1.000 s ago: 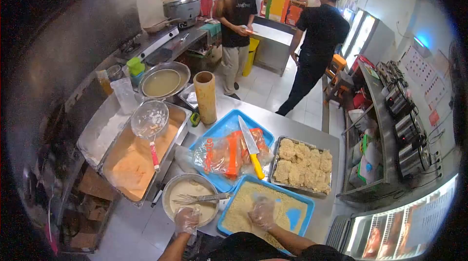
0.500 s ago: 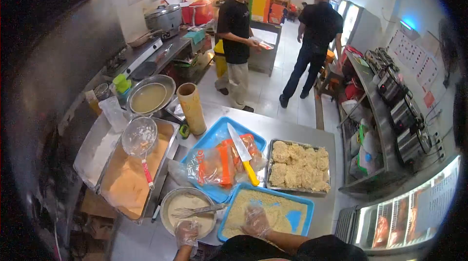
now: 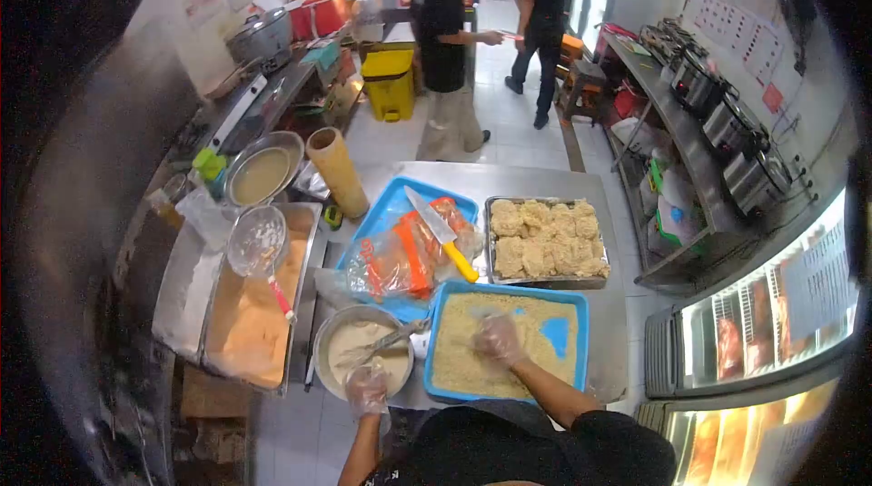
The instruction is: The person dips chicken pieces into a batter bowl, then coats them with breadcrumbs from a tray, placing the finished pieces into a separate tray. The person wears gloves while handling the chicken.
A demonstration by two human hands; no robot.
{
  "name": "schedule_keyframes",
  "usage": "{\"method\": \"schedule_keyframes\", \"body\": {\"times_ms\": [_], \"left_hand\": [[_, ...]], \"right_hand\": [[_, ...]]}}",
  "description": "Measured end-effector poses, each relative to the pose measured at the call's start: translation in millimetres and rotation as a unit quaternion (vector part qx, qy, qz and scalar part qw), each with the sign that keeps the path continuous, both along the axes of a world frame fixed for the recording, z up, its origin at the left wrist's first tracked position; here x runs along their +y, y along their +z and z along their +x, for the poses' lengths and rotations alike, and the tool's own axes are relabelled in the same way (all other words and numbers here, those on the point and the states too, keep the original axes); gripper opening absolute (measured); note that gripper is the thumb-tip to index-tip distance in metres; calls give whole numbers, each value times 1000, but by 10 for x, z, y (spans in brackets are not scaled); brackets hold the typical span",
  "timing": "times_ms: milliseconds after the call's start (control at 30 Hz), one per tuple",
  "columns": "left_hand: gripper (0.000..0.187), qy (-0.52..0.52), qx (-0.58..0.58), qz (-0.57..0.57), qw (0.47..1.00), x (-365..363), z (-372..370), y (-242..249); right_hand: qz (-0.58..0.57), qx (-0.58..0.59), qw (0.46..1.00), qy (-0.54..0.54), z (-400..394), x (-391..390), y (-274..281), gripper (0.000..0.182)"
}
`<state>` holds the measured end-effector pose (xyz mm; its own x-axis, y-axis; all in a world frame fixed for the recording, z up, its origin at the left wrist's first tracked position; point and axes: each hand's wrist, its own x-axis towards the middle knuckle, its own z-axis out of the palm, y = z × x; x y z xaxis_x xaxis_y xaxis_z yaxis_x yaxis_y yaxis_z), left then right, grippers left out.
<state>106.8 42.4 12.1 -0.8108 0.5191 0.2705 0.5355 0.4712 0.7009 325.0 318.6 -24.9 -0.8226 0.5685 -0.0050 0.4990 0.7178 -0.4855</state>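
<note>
My left hand (image 3: pixel 366 388), in a clear plastic glove, is at the near rim of a metal mixing bowl (image 3: pixel 320 368), its fingers bent over the edge. Pale batter (image 3: pixel 352 337) fills the bowl, and a whisk (image 3: pixel 392 337) leans in it with the handle toward the right. My gloved right hand (image 3: pixel 498 341) rests in the breadcrumbs (image 3: pixel 463 359) of a blue tray (image 3: pixel 509 290). Its fingers are curled and partly blurred; whatever lies under them is hidden. Blue tray bottom shows through the crumbs to the right of that hand.
A yellow-handled knife (image 3: pixel 442 233) lies on bagged orange-red food (image 3: pixel 400 259) in another blue tray (image 3: pixel 392 200). Crumbed pieces fill a metal tray (image 3: pixel 545 282). At left, a strainer (image 3: pixel 257 243) sits over a pan of orange powder (image 3: pixel 245 332). Two people stand beyond the table.
The view has shifted, so the table sits higher in the picture. My right hand has curled more within the crumbs. My left hand stays by the bowl. The person in the cap has walked farther off.
</note>
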Motion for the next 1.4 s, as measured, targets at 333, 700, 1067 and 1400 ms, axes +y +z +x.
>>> {"method": "schedule_keyframes", "body": {"times_ms": [333, 700, 1067, 1400], "left_hand": [[22, 15, -93, -65, 993, 149, 134, 659], [20, -7, 33, -80, 996, 89, 11, 320], [20, -12, -123, 40, 991, 56, -24, -69], [17, 25, 63, -135, 988, -30, -175, -739]], "right_hand": [[-87, -175, 978, 66, 680, 407, -387, 39], [113, 134, 984, -30, 773, -293, 651, 56], [66, 204, 959, -187, 1076, -406, -511, 52], [106, 94, 986, -90, -136, 147, -267, 19]]}}
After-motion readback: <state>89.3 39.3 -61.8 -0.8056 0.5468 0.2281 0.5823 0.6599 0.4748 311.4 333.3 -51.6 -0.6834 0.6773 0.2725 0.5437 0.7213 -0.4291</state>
